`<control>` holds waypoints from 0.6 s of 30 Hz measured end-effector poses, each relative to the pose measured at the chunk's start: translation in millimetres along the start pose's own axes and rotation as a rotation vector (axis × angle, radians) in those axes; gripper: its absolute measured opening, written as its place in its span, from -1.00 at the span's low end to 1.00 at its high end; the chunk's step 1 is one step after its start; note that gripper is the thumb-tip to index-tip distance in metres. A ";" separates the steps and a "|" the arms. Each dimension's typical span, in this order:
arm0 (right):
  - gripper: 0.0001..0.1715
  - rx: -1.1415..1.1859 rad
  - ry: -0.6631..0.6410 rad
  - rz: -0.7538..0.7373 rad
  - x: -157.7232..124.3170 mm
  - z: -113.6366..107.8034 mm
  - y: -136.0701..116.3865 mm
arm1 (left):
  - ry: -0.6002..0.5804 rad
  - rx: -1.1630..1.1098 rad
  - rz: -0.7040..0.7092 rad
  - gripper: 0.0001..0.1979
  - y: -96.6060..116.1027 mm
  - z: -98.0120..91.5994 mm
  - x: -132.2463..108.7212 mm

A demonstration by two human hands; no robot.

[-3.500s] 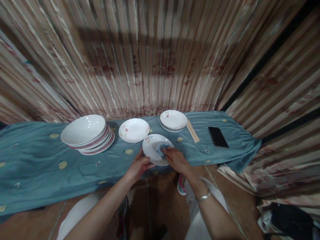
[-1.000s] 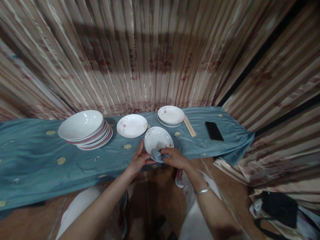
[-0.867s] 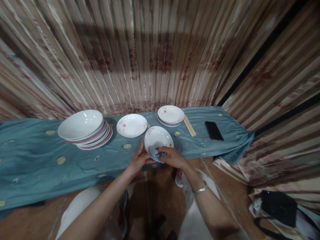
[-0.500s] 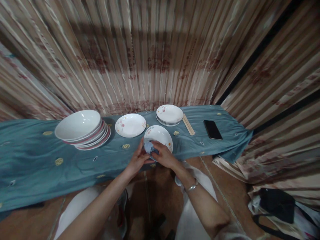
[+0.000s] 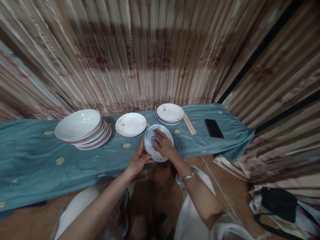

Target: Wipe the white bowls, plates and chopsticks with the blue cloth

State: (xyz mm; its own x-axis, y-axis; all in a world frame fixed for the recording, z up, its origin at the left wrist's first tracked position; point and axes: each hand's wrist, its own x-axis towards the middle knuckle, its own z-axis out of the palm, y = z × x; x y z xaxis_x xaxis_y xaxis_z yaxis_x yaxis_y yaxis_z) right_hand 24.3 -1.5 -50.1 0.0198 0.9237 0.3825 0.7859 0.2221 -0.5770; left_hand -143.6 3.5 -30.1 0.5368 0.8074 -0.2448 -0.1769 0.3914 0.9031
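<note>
A white plate [image 5: 161, 156] is tilted up over the front edge of the cloth-covered table. Wrapped around its lower left rim, my left hand [image 5: 140, 158] grips it, fingers partly hidden underneath. My right hand [image 5: 163, 145] presses a blue cloth [image 5: 150, 135] against the upper left of the plate's inner face. Just beyond lies a single floral plate [image 5: 130, 124]. Behind and to the right stands a short stack of floral plates [image 5: 170, 112].
At the left, white bowls [image 5: 80, 125] lean in a stack. Chopsticks [image 5: 189, 123] lie beside the plate stack, with a black phone [image 5: 213, 128] farther right. Curtains [image 5: 150, 60] hang behind the blue tablecloth [image 5: 77, 170]. A black bag [image 5: 278, 203] is at lower right.
My right hand and the blue cloth have moved from the plate's lower left up toward its far rim. My left hand keeps hold of the plate.
</note>
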 end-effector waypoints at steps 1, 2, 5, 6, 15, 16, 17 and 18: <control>-0.44 -0.015 0.004 0.012 -0.5 0.2 2.7 | -0.004 0.004 -0.002 -0.02 -0.3 -0.2 0.4; -0.45 -0.029 0.009 0.024 -1.3 0.4 5.1 | -0.009 0.010 -0.005 -0.01 -0.5 -0.5 0.7; -0.49 -0.081 0.021 0.054 -4.1 -0.1 9.4 | -0.004 0.017 -0.005 0.02 -1.3 -1.3 1.6; -0.51 -0.107 0.021 0.065 -5.1 -1.0 9.7 | 0.000 0.017 -0.003 0.02 -1.6 -1.7 1.9; -0.63 -0.361 -0.103 0.202 -21.3 -14.8 3.1 | -0.012 0.018 -0.005 0.02 -4.1 -3.6 2.8; -0.64 -0.386 -0.128 0.209 -23.4 -16.3 2.8 | -0.011 0.011 -0.006 0.02 -3.9 -3.4 2.6; -0.66 -0.413 -0.154 0.222 -25.3 -18.0 2.4 | -0.010 0.006 -0.008 0.02 -3.6 -3.3 2.5; -0.68 -0.435 -0.184 0.237 -27.0 -19.9 2.1 | -0.010 0.005 -0.011 0.02 -3.4 -3.2 2.4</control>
State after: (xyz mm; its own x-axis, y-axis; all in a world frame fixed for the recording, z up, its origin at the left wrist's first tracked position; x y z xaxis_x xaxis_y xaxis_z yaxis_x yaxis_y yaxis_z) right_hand 37.7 -32.1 -47.3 0.1499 0.9811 0.1222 0.9578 -0.1135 -0.2642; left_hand -144.3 5.5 -34.9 0.5467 0.7988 -0.2511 -0.1673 0.3980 0.9020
